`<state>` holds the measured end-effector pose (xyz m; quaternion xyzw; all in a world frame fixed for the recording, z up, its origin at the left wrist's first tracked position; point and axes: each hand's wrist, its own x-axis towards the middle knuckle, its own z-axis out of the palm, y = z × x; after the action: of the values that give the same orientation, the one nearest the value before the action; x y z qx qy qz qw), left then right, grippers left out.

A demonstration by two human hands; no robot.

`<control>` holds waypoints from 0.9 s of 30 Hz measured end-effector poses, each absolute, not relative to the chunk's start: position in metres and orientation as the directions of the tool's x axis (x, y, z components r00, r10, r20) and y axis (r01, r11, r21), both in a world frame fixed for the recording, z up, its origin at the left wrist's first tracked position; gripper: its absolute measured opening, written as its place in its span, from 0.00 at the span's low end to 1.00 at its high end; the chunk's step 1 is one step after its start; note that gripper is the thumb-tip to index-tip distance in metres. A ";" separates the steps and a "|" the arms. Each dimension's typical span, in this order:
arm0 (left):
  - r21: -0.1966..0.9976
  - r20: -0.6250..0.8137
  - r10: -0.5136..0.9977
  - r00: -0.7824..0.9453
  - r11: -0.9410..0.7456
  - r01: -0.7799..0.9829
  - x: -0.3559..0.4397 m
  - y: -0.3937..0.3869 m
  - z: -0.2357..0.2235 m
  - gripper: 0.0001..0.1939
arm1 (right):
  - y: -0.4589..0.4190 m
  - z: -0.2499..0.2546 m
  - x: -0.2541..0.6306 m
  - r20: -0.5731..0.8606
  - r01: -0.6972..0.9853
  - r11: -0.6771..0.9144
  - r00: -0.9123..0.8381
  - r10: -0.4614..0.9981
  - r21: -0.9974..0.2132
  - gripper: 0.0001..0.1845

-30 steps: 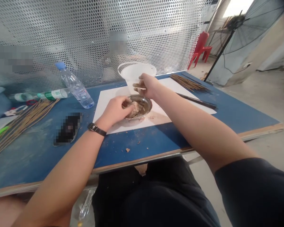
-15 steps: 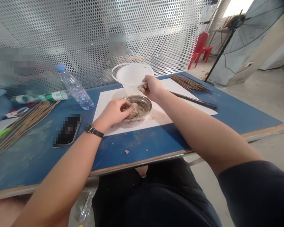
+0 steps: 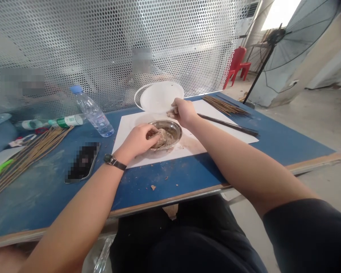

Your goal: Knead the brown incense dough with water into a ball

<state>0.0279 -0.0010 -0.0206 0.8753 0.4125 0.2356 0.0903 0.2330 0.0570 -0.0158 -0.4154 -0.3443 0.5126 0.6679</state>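
Observation:
In the head view my left hand point(image 3: 138, 139), with a dark watch on its wrist, reaches into a shallow metal bowl point(image 3: 179, 129). Its thumb and fingers are closed on a rough greyish-brown lump point(image 3: 160, 138) at the bowl's left side. Wet brown material lies around that lump. Above and right of the bowl, my right hand point(image 3: 184, 111) has curled fingers smeared with the same brown stuff. They are by the near rim of a white plastic bucket point(image 3: 161, 96); whether they hold anything is hidden.
Beneath the bowl lies a white board point(image 3: 123, 142) on the blue table point(image 3: 187, 170). Dark thin sticks point(image 3: 230, 125) and a brown stick bundle point(image 3: 224, 105) are right. Leftward are a water bottle point(image 3: 93, 113), a phone point(image 3: 83, 163) and tan sticks point(image 3: 36, 151). Perforated metal point(image 3: 102, 45) stands behind.
The whole view has shifted slightly, so things sit lower. My right hand has dropped a little relative to the bucket's rim. My left hand stays on the lump.

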 end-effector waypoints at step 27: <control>0.340 0.380 0.774 0.507 -0.626 0.702 0.027 0.003 -0.026 0.24 | 0.064 -0.025 0.246 0.045 -0.344 0.119 0.215 0.976 -0.931 0.09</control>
<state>0.0271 0.0035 -0.0260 0.8651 0.4264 0.2545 0.0711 0.2459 0.0642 -0.0252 -0.4285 -0.3683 0.5067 0.6511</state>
